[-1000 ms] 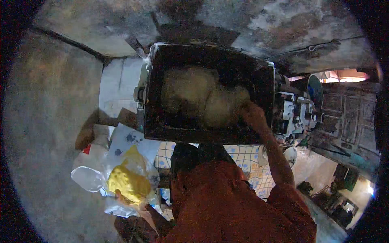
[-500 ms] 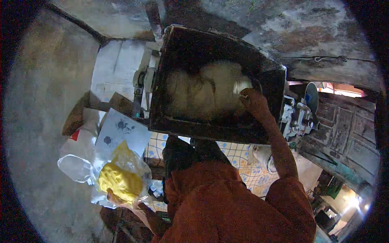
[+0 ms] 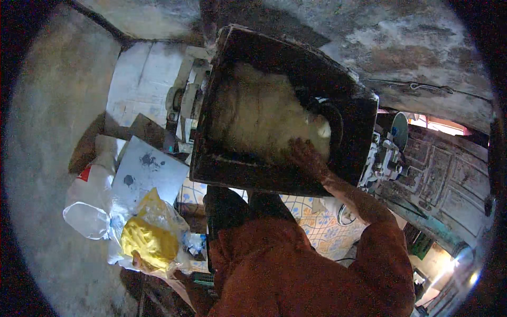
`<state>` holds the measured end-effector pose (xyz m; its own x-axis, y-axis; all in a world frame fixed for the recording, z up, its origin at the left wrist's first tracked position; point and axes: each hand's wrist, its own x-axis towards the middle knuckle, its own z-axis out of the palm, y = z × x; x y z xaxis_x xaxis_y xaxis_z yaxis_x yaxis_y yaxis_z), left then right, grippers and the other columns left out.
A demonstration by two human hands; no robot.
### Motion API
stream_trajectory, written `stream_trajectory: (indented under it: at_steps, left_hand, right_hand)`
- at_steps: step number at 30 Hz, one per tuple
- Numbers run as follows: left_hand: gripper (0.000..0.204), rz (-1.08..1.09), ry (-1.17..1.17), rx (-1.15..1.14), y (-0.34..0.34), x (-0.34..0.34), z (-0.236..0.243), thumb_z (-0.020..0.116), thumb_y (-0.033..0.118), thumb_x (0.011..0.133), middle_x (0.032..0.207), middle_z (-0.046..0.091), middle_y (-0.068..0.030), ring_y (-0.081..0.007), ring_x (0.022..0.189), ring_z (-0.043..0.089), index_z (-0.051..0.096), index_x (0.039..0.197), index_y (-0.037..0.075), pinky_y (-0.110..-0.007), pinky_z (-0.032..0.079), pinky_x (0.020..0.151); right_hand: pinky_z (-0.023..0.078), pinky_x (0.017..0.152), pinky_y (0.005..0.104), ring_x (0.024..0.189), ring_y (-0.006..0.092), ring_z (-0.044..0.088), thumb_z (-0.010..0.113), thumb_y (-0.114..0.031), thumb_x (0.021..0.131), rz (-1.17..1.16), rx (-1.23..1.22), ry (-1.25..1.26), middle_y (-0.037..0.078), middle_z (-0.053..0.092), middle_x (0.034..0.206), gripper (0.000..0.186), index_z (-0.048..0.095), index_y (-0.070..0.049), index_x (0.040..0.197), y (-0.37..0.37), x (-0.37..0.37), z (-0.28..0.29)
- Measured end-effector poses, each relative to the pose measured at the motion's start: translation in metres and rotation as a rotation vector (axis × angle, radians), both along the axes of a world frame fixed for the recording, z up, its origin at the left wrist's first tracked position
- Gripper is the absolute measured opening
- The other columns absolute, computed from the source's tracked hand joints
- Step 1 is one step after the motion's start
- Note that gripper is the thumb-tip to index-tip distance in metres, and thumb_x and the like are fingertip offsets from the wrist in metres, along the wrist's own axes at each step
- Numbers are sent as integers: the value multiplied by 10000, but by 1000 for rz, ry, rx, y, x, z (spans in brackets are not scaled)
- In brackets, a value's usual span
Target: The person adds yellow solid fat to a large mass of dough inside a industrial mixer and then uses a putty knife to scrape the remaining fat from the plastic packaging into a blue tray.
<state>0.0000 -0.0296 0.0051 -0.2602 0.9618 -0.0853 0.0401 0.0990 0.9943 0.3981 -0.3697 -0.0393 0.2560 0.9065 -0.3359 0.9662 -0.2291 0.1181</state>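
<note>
Watching remotely, I see dough [image 3: 259, 111] slanting from the far-left corner of the trough [image 3: 264, 178] rightward, nearest my right hand [image 3: 309, 158], fingers loosely spread; beyond the near-left corner, my left hand [image 3: 150, 268] meets bagged yellow paste [image 3: 150, 242], grip unclear

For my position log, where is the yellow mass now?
In the head view, the yellow mass is lower left, in clear plastic, below the spotted pale panel, against the left hand.
</note>
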Motion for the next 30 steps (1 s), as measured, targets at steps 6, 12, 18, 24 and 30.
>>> stream_trajectory:
  at_steps: [6, 12, 18, 24, 30]
  left_hand:
    - [527, 1, -41, 13, 12, 2, -1, 561, 422, 771, 1159, 518, -145, -318, 1057, 512, 500, 1141, 53, -501, 456, 868]
    - [523, 26, -29, 30, 13, 4, 10, 561, 420, 772, 1155, 519, -144, -316, 1054, 513, 500, 1139, 52, -498, 457, 868]
    - [520, 21, 28, 34, 25, 7, 7, 561, 419, 774, 1151, 520, -143, -313, 1051, 514, 501, 1137, 52, -495, 457, 867]
    - [516, -16, 22, 27, 30, 25, -1, 561, 417, 775, 1147, 522, -142, -311, 1047, 515, 501, 1135, 51, -492, 457, 867]
    - [513, -39, 16, 27, 25, 31, -1, 561, 415, 777, 1143, 523, -140, -309, 1044, 517, 502, 1133, 51, -489, 457, 866]
  right_hand:
    - [416, 921, 454, 1058, 332, 538, 604, -77, 738, -171, 43, 88, 146, 569, 1138, 465, 528, -85, 1196, 48, 78, 15]
    - [446, 899, 449, 1067, 292, 560, 682, -155, 735, -364, -87, 241, 122, 557, 1206, 520, 512, -71, 1219, 58, 121, 42]
    - [424, 944, 378, 1150, 283, 500, 685, -206, 773, -766, 453, 337, 149, 496, 1260, 459, 529, -52, 1177, 62, 67, 153]
    - [466, 657, 372, 734, 233, 622, 635, -224, 837, -1254, 252, 244, 118, 640, 804, 194, 635, -30, 850, 14, 65, 171]
    - [495, 727, 358, 799, 283, 631, 610, -212, 848, -861, 528, 373, 149, 639, 883, 224, 616, -4, 931, -40, 45, 69]
